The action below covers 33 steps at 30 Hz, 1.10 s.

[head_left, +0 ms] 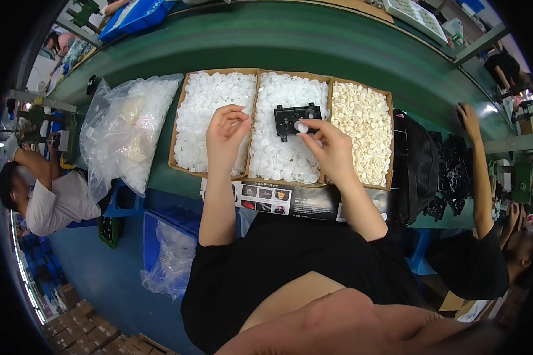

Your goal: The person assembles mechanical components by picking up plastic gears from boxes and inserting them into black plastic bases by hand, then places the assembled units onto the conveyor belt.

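Observation:
A black plastic housing (285,120) with round fittings lies on top of the white plastic parts in the middle cardboard box (330,80). My right hand (333,148) is at its lower right edge, thumb and forefinger pinched on a small white round plastic part (302,127) held over the housing. My left hand (226,135) hovers above the border of the left cardboard box (180,127) and the middle one. Its thumb and fingertips are drawn together; whatever is between them is too small to make out.
A third box holds cream-coloured round parts (361,133). Clear plastic bags of white parts (139,124) lie at left. A black bag (417,165) and black plastic pieces (453,171) are at right, beside a co-worker's arm (481,171). A green conveyor belt (266,41) runs behind.

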{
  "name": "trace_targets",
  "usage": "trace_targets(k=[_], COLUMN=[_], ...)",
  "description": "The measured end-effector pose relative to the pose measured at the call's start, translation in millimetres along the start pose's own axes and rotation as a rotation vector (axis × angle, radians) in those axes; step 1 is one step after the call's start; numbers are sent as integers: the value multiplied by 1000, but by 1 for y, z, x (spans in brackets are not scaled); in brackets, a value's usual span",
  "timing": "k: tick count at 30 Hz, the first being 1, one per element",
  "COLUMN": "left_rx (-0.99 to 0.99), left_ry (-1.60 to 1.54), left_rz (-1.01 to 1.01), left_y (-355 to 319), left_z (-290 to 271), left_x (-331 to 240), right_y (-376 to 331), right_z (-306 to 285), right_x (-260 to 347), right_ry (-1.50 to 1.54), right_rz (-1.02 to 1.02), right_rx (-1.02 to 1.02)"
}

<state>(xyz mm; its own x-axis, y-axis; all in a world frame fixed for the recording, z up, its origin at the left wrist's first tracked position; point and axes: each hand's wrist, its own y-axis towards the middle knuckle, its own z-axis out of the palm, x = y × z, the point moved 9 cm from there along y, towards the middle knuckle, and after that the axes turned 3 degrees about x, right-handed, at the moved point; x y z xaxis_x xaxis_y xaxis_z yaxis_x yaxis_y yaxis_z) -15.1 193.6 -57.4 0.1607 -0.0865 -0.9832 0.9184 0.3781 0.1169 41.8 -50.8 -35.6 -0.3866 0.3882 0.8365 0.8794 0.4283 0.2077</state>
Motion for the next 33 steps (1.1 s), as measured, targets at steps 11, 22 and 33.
trace_targets(k=[11,22,33], left_rx=[264,-142,355], left_ry=[-15,555,642], left_rz=[-230,295,421], left_y=[-25,-21,-40], left_z=[50,13,120], left_x=[19,-26,-23], right_y=[-5,-3,-7], right_z=[13,-3,8], right_x=[25,-26,-26], right_ry=[69,181,1020], right_rz=[-89,191,376], right_rx=[74,168,151])
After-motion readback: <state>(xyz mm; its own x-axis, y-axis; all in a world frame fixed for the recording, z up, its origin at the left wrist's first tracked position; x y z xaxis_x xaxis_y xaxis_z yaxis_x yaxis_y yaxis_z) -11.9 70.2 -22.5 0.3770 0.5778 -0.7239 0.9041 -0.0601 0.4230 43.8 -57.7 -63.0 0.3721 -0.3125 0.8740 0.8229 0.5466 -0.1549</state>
